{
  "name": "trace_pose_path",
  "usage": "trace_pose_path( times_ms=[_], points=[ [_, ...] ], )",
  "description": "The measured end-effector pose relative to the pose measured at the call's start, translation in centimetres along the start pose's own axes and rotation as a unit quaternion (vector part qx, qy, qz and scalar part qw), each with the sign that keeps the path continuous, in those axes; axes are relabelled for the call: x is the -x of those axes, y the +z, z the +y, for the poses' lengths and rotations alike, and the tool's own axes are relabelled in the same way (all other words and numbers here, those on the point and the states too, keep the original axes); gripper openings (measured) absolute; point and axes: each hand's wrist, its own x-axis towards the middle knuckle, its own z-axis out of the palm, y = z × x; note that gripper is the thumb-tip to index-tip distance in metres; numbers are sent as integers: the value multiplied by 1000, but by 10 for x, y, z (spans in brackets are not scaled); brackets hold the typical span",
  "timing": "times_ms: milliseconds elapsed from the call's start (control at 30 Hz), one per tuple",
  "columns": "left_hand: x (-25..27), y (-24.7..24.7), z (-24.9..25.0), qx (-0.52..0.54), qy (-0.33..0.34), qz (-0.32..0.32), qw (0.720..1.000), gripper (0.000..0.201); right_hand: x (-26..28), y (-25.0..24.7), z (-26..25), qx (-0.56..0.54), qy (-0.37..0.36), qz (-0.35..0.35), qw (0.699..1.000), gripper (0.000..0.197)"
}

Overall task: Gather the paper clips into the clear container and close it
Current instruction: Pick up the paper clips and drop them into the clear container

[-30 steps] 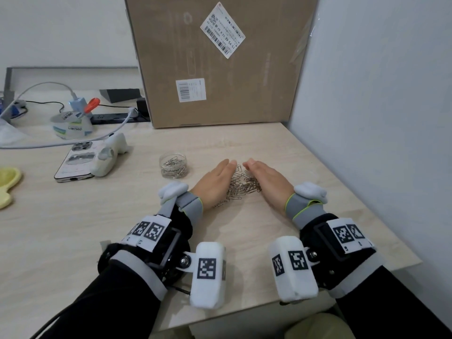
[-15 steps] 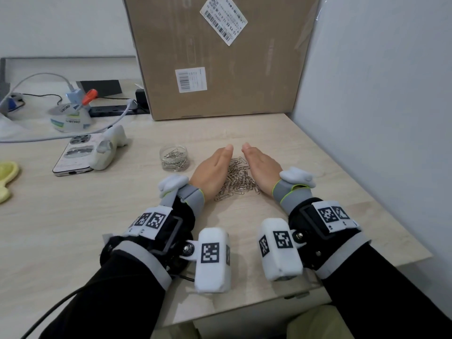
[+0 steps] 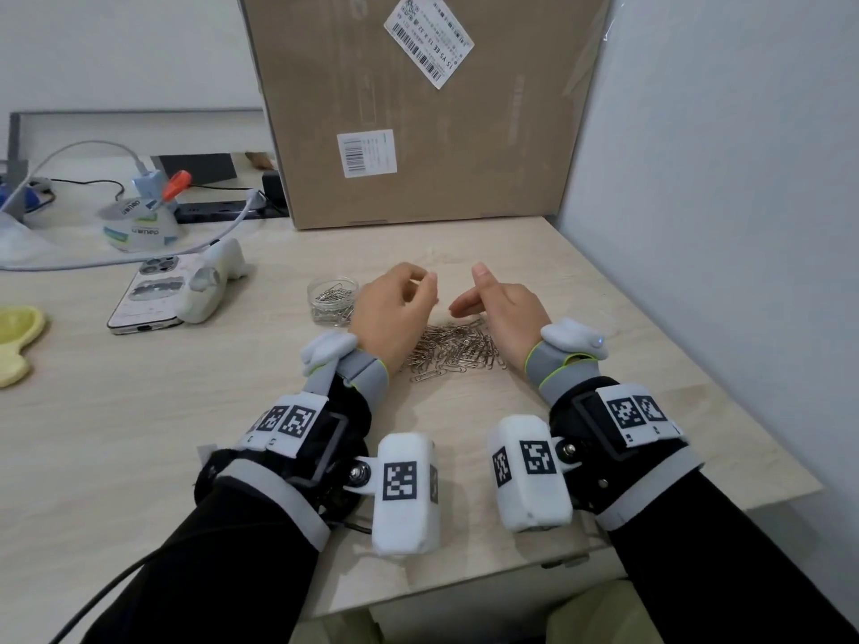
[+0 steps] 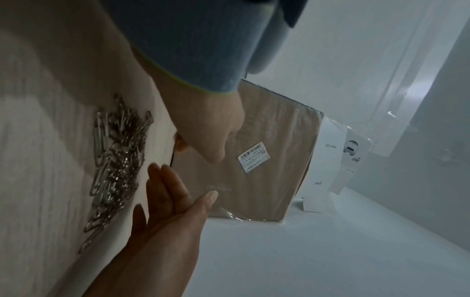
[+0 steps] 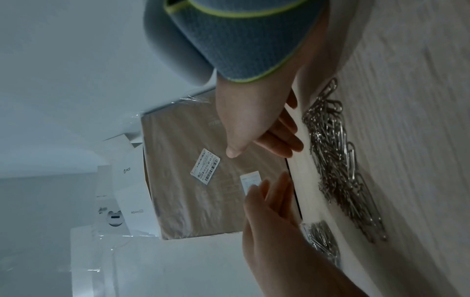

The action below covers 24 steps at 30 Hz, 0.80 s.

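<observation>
A heap of silver paper clips (image 3: 453,350) lies on the light wood table (image 3: 139,434), between my two wrists. My left hand (image 3: 425,288) hovers above the heap's left side with fingers loosely curled, holding nothing. My right hand (image 3: 465,292) hovers over the right side, fingers relaxed and thumb up, also empty. A gap separates the hands. The small round clear container (image 3: 332,299) stands open just left of my left hand, with several clips in it. In the wrist views the heap (image 4: 117,160) (image 5: 338,160) lies below both hands; the container (image 5: 323,239) shows past the left hand. No lid is visible.
A large cardboard box (image 3: 418,109) stands at the back of the table, and a wall (image 3: 720,225) runs close on the right. A phone (image 3: 144,297) with a white object on it, a cable, a tape dispenser (image 3: 139,225) and a yellow item (image 3: 14,341) sit at the left.
Both hands lay flat on the table, pressed in around the clips. They have since lifted off the surface and parted a little; the heap stays gathered.
</observation>
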Motion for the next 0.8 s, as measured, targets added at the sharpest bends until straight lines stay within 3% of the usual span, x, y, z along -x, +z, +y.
trace_pose_path(
  times_ms=[33, 100, 167, 267, 367, 567, 800],
  points=[
    [-2, -3, -2, -16, 18, 39, 999, 21, 0, -1, 0, -2, -3, 10, 1000, 56],
    [-8, -8, -8, -79, 28, 112, 990, 31, 0, -2, 0, -2, -8, 20, 1000, 55],
    [-13, -11, -17, -162, -34, 164, 972, 52, 0, -2, 0, 0, -7, 18, 1000, 55],
    [-16, -16, -30, -195, -172, 151, 954, 76, 1, -2, -1, 5, -3, 8, 1000, 53],
    [-18, -18, -38, -176, -216, 113, 954, 82, 2, -3, -4, 32, -8, -7, 999, 41],
    [-19, -20, -33, -134, -204, 102, 964, 83, 4, -4, 1, 109, -22, -57, 992, 6],
    [-14, -9, -23, -60, -123, 95, 986, 85, 6, -2, 4, 213, -59, -133, 966, 45]
  ],
)
